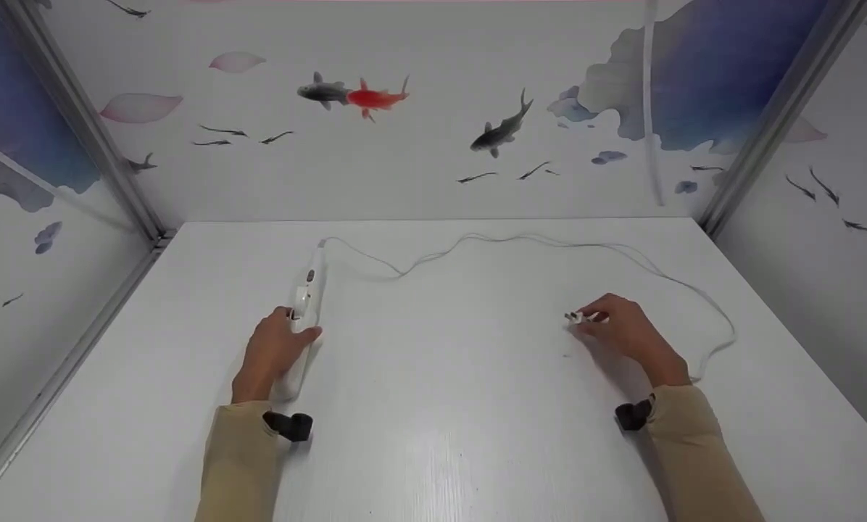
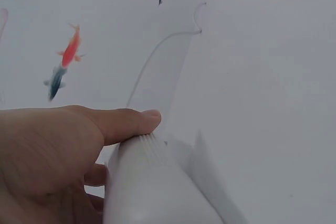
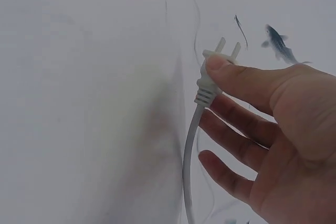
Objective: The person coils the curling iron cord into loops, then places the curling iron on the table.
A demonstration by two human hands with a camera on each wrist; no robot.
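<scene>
On the left of the head view lies a long, slim white corded appliance (image 1: 315, 286), with a small dark button and a raised white part on its upper side. My left hand (image 1: 272, 351) grips it around the lower middle, thumb on the right and fingers on the left. In the left wrist view, the thumb presses beside fine ridges on the smooth white body (image 2: 152, 187). Thumb and fingers of my right hand (image 1: 633, 333) pinch a white two-prong plug (image 3: 210, 74). Its prongs point left in the head view, and the plug's cord (image 3: 190, 156) hangs below the thumb in the right wrist view.
A thin pale cord (image 1: 520, 238) runs from the appliance's far end along the back of the white table (image 1: 441, 406) and curves down the right side. Walls printed with fish (image 1: 375, 98) enclose the back and both sides.
</scene>
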